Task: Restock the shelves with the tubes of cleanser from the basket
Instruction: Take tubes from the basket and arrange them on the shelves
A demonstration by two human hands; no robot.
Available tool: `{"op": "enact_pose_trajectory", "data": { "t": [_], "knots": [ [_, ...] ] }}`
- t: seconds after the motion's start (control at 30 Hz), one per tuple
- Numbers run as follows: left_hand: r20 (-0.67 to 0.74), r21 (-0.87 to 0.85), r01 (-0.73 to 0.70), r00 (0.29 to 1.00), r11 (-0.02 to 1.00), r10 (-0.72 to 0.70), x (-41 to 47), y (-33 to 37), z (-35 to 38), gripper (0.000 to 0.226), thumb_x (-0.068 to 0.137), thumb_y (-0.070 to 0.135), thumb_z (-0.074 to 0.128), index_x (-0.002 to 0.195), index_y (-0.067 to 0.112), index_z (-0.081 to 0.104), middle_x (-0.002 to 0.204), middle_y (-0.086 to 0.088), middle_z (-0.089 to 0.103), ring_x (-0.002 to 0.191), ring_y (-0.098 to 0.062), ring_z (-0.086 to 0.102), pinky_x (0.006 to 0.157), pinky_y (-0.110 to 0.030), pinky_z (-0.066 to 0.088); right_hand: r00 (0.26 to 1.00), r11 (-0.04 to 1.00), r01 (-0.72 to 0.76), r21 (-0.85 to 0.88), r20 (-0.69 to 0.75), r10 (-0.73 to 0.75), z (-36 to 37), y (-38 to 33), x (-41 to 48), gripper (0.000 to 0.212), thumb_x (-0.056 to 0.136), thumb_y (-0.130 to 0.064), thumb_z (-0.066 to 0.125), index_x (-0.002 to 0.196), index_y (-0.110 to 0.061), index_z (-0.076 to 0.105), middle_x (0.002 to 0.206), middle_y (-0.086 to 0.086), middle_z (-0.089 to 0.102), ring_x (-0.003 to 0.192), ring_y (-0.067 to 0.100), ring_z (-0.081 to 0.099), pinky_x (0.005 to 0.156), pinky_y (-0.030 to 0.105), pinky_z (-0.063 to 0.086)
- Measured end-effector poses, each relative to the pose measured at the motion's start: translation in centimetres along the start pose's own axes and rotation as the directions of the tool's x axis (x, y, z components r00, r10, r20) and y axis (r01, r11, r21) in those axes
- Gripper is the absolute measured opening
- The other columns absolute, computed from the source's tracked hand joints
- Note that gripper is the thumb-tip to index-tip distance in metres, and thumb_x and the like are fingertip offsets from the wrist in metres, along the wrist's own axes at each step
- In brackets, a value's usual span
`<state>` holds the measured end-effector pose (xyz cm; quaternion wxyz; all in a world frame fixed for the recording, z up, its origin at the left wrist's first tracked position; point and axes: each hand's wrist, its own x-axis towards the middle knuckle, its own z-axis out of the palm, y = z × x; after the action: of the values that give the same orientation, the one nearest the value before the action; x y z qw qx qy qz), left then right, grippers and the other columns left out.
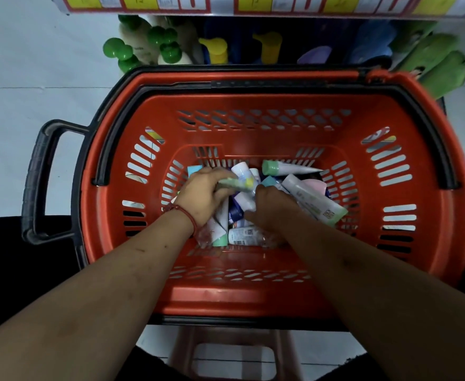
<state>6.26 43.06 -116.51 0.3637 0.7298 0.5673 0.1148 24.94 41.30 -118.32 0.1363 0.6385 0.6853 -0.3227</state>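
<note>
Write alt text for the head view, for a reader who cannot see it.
Both hands reach into a red basket of cleanser tubes: the left hand grips a pale green tube, and the right hand lies among the others. Bottles stand beyond the basket.

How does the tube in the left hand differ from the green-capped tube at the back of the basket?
The held tube is pale green, gripped by the left hand; the green-capped tube has a white body and lies untouched. The held tube looks blurred, the green-capped tube sharp. Both are in the red basket.
</note>
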Motion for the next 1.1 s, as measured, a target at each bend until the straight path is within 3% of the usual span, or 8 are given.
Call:
{"op": "enact_pose_trajectory", "data": {
  "t": [0.2, 0.33, 0.43, 0.53, 0.7, 0.87, 0.93, 1.1],
  "knots": [
    [-0.2, -0.298, 0.255, 0.926, 0.92, -0.321, 0.5, -0.2, -1.1, 0.03, 0.081, 0.019, 0.082, 0.11, 0.015, 0.073, 0.103, -0.002, 0.039, 0.095, -0.014, 0.045, 0.081, -0.001, 0.039, 0.997, 0.999, -0.014, 0.043, 0.078, 0.011, 0.6, 0.0, 0.2, 0.063, 0.084, -0.037, 0.074, 0.13, -0.006, 0.044, 0.121, 0.017, 0.061, 0.11, 0.034, 0.062, 0.086, 0.041, 0.052],
    [-0.088, -0.582, 0.326, 0.885, 0.745, -0.457, 0.4, 0.0, -2.1, 0.036, 0.075, 0.036, 0.085, 0.106, 0.021, 0.074, 0.114, 0.0, 0.067, 0.103, -0.021, 0.068, 0.094, -0.041, 0.057, 0.997, 0.994, -0.028, 0.11, 0.074, 0.02, 0.6, 0.1, 0.0, 0.054, 0.082, -0.029, 0.076, 0.123, -0.004, 0.052, 0.12, 0.017, 0.062, 0.109, 0.032, 0.062, 0.077, 0.031, 0.044],
    [-0.007, -0.733, 0.302, 0.893, 0.61, -0.45, -0.1, 1.1, -2.6, 0.031, 0.082, 0.022, 0.081, 0.112, 0.019, 0.072, 0.111, 0.001, 0.076, 0.103, -0.017, 0.072, 0.094, -0.039, 0.057, 0.993, 0.957, -0.104, 0.272, 0.084, 0.084, -0.1, 0.8, -0.3, 0.044, 0.081, -0.029, 0.075, 0.115, -0.006, 0.058, 0.114, 0.014, 0.063, 0.105, 0.029, 0.061, 0.075, 0.031, 0.043],
    [0.012, -0.842, 0.266, 0.879, 0.469, -0.477, -0.2, 2.3, -3.2, 0.038, 0.084, 0.022, 0.079, 0.119, 0.01, 0.068, 0.114, -0.007, 0.075, 0.107, -0.025, 0.071, 0.078, -0.037, 0.058, 0.977, 0.795, -0.208, 0.57, 0.087, 0.193, -1.6, 1.4, -1.4, 0.029, 0.078, -0.027, 0.07, 0.101, -0.011, 0.062, 0.098, 0.009, 0.066, 0.093, 0.027, 0.065, 0.076, 0.037, 0.054],
    [0.07, -0.915, 0.235, 0.893, 0.327, -0.445, -0.3, 4.6, -4.2, 0.034, 0.094, 0.036, 0.067, 0.126, 0.024, 0.06, 0.115, -0.002, 0.073, 0.102, -0.023, 0.072, 0.08, -0.045, 0.06, 0.975, 0.231, -0.212, 0.95, 0.191, 0.111, -5.1, 1.6, -3.9, 0.033, 0.088, -0.006, 0.059, 0.119, -0.002, 0.046, 0.103, 0.034, 0.067, 0.075, 0.044, 0.071, 0.073, 0.058, 0.057],
    [0.173, -0.916, 0.328, 0.841, 0.23, -0.512, -0.7, 7.1, -4.8, 0.043, 0.093, 0.04, 0.067, 0.125, 0.013, 0.057, 0.108, -0.017, 0.072, 0.089, -0.035, 0.072, 0.075, -0.053, 0.061, 0.99, 0.007, -0.142, 0.99, 0.142, 0.025, -7.7, 1.1, -6.7, 0.031, 0.089, -0.007, 0.052, 0.12, -0.006, 0.048, 0.091, 0.025, 0.064, 0.079, 0.046, 0.068, 0.075, 0.062, 0.055],
    [0.295, -0.892, 0.422, 0.814, 0.16, -0.5, -1.5, 8.2, -5.4, 0.026, 0.097, 0.029, 0.061, 0.109, 0.006, 0.059, 0.088, -0.017, 0.068, 0.075, -0.031, 0.068, 0.067, -0.045, 0.062, 0.992, -0.058, -0.115, 0.992, 0.117, 0.038, -8.5, 0.9, -8.0, 0.047, 0.084, -0.011, 0.056, 0.127, 0.004, 0.047, 0.1, 0.028, 0.062, 0.081, 0.044, 0.069, 0.073, 0.056, 0.057],
    [0.394, -0.896, 0.44, 0.842, 0.049, -0.368, -3.3, 10.2, -6.8, 0.008, 0.091, 0.003, 0.047, 0.095, 0.003, 0.054, 0.075, -0.014, 0.056, 0.067, -0.025, 0.06, 0.064, -0.035, 0.061, 0.995, -0.074, -0.004, 0.997, 0.012, 0.103, -10.2, 0.8, -10.6, 0.032, 0.1, -0.023, 0.06, 0.111, 0.007, 0.061, 0.101, 0.027, 0.068, 0.088, 0.037, 0.07, 0.073, 0.048, 0.061]
  ]
}}
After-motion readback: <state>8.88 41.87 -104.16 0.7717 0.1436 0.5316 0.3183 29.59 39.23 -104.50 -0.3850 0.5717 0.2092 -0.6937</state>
